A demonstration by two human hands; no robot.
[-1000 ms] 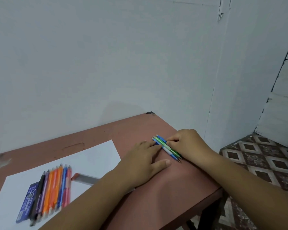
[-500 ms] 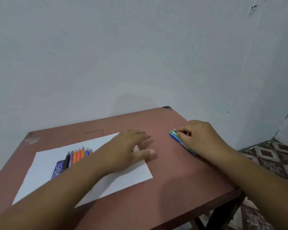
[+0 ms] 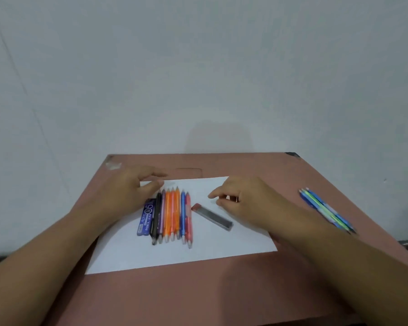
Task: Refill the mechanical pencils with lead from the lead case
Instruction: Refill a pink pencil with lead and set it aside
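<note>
1. Watching the head view now: my left hand (image 3: 125,196) sits over the upper left of the white sheet (image 3: 198,250), fingers apart and loosely stretched, holding nothing. Its wrist covers the sheet's left edge, so I can't see that border.
2. My right hand (image 3: 243,201) is right of centre, fingers loosely curled with thumb and forefinger pointing left, nothing between them. I can't tell whether it touches the paper; it hides the sheet's upper right corner.
3. The row of pencils (image 3: 173,214) lies on the sheet at centre, side by side and touching, tips toward the wall. I count eight: one black, one purple, three orange, one blue and one red-pink are clear; the eighth is hard to separate in the blur.
4. The blue lead case (image 3: 146,216) lies at the row's left edge, touching the black pencil. I read "PENCIL LEAD" and "0.5"; its top end is under my left hand.
5. A second lead case (image 3: 212,216), grey with a reddish cap, lies tilted on the sheet, just beside the red-pink pencil, below my right hand.
6. At the right of the frame, on the bare brown table (image 3: 222,290), a separate bundle of blue and green pencils (image 3: 325,209) lies diagonally. About four; the overlap stops an exact count.
</note>
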